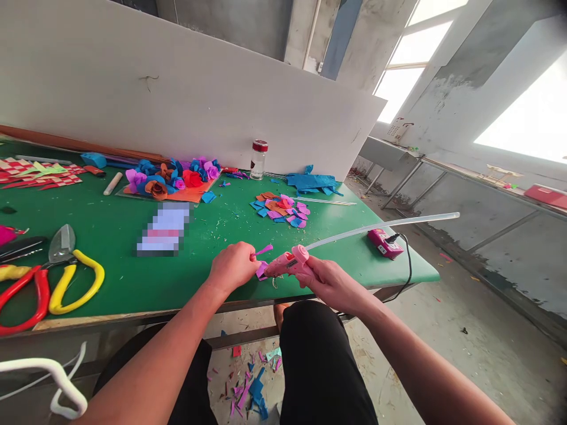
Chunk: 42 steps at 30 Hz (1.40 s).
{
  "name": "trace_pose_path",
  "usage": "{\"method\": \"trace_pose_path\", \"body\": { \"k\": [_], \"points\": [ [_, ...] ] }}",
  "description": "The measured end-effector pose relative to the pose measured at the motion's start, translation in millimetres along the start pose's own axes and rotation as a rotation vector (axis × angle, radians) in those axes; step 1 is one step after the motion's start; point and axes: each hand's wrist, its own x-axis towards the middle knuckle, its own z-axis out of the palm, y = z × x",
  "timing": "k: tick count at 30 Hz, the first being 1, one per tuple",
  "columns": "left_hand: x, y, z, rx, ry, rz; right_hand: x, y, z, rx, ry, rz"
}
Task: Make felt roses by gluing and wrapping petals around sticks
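My right hand (325,278) is wrapped round a pink hot glue gun (283,264), with a long clear glue stick (385,227) sticking out of its back end. The gun's nozzle points left, at a purple crepe paper piece (261,270) near the table's front edge. My left hand (234,262) is closed on rolled purple paper (264,250); its fingertips are partly hidden. Whether the nozzle touches the paper I cannot tell. Just beyond the hands lies a pile of cut paper petals (283,208) in purple, blue, red and brown.
Paper flowers (170,178) sit at the back left. A lidded glass jar (258,160) stands near the white board. Red-and-yellow-handled scissors (66,271) lie at left. A pink power strip (384,243) with a black cord is at right. Blue paper (314,181) lies behind; scraps litter the floor.
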Motion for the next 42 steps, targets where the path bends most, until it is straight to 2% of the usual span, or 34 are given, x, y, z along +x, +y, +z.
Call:
{"method": "trace_pose_path", "body": {
  "k": [14, 17, 21, 25, 28, 31, 34, 39, 42],
  "points": [
    [0, 0, 0.6, -0.006, 0.011, -0.001, -1, 3, -4, -0.008, 0.024, 0.036],
    [0, 0, 0.4, -0.015, 0.006, -0.009, -6, 2, -12, 0.113, 0.036, 0.096],
    [1, 0, 1.0, -0.022, 0.004, -0.014, -16, 9, -28, 0.388, 0.034, 0.187],
    [3, -4, 0.2, -0.071, 0.007, 0.02, -18, 32, -36, 0.671, 0.085, 0.224],
    [6, -9, 0.1, -0.17, 0.0, 0.048, -11, 54, -37, 0.736, 0.123, 0.295],
    [10, -15, 0.9, -0.34, -0.01, 0.074, -2, 73, -36, 0.683, 0.132, 0.369],
    [11, -19, -1.7, -0.533, -0.029, 0.084, 5, 88, -35, 0.487, 0.185, 0.408],
    [-3, -16, -21.4, -0.737, -0.086, 0.127, 14, 102, -30, 0.135, 0.288, 0.43],
    [-13, -13, -36.2, -0.801, -0.084, 0.144, 20, 95, -28, -0.099, 0.454, 0.413]
  ]
}}
